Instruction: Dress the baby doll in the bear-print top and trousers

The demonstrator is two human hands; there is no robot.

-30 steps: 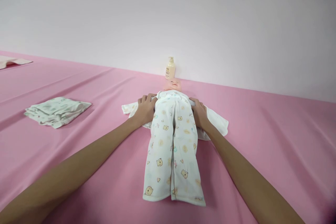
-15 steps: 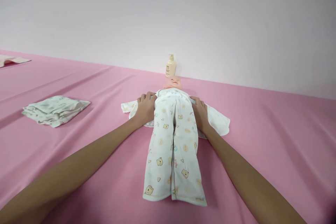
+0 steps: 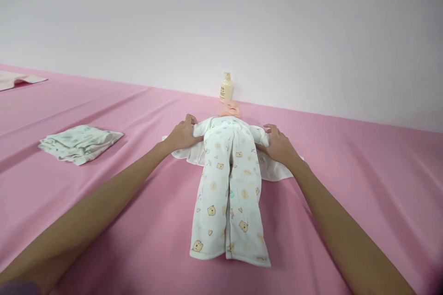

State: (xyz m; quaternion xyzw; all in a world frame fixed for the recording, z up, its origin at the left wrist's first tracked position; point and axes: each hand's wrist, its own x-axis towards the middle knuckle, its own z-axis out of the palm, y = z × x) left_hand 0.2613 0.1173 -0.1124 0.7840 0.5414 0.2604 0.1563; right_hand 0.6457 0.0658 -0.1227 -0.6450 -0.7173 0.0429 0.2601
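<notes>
A baby doll [image 3: 231, 109] lies on its back, its head at the far end. White trousers [image 3: 211, 184] printed with bears cover its legs and lower body, their hems towards me. It also wears a white long-sleeved top [image 3: 224, 122]. At the doll's left-of-frame side, my left hand [image 3: 182, 136] has its thumb and fingers around the sleeved arm. Across from it, my right hand [image 3: 278, 145] closes around the other sleeved arm. White cloth [image 3: 277, 170] lies spread under the doll's arms on both sides; its full shape is hidden.
A cream pump bottle [image 3: 226, 88] stands behind the doll's head, close to a white wall [image 3: 221, 27]. Folded printed cloth [image 3: 81, 143] rests on the left. Farther left is a pale pink cloth [image 3: 20, 79]. Creased pink sheeting [image 3: 145, 221] covers the surface.
Both hands have moved outward from the doll's sides onto its sleeved arms, which now show between hands and body. The view has shifted slightly.
</notes>
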